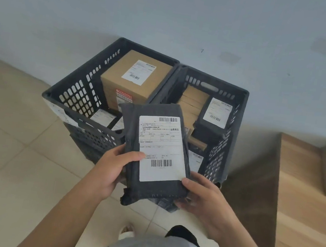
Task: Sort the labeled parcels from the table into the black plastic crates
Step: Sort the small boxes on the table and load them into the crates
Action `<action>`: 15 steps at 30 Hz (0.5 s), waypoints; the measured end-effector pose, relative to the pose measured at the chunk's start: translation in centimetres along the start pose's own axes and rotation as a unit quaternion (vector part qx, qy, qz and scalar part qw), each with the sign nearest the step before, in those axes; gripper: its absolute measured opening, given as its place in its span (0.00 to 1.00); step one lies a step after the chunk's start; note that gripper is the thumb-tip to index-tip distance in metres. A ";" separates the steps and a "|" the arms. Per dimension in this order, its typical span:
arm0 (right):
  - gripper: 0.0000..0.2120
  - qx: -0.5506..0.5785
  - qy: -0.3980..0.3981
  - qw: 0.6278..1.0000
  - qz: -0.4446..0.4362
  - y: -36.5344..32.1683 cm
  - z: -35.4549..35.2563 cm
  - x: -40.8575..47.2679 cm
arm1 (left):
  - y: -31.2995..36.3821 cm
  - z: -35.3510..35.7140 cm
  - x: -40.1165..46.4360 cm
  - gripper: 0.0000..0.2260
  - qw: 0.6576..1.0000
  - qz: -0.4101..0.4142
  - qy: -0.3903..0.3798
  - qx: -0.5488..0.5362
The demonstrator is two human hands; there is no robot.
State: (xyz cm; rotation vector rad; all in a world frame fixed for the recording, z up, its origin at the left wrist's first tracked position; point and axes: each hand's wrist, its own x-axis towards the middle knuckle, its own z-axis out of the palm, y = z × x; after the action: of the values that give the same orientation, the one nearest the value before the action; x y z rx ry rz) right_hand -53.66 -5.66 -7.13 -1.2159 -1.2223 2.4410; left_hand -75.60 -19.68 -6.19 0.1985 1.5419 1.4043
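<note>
Both hands hold one dark parcel point(154, 151) up in the air, label facing up; the left hand point(112, 170) grips its left edge with the thumb on top, and the right hand point(204, 196) pinches the bottom right corner; the parcel hangs over the near rims of two black crates, the left crate point(74, 90) with a brown box point(135, 77) inside, the right crate point(225, 132) with a small dark parcel point(214, 115); this looks like the label-reading step; next, I think, pick the right crate and lower the parcel in; the tabletop point(309, 206) is on the right.
</note>
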 end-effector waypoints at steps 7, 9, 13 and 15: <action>0.22 0.037 0.023 0.999 0.002 0.4 3.1 1.1 | 2.2 -2.0 4.5 0.12 0.994 -0.059 -0.053 0.076; 0.20 0.038 0.040 0.998 -0.008 0.1 3.6 1.9 | 3.3 -2.0 5.9 0.12 0.992 -0.061 -0.064 0.091; 0.20 0.046 0.068 0.996 -0.033 -1.8 3.9 3.7 | 6.2 -1.4 8.5 0.11 0.989 -0.041 -0.108 0.088; 0.20 0.069 0.085 0.993 -0.036 -3.2 3.6 5.1 | 7.5 -1.0 9.7 0.11 0.991 -0.029 -0.113 0.069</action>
State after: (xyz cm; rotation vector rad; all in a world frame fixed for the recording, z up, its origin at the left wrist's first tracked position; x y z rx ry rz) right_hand -60.23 -3.41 -6.66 -1.2871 -1.0155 2.2756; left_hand -84.62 -11.33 -5.50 0.3815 1.4459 1.1869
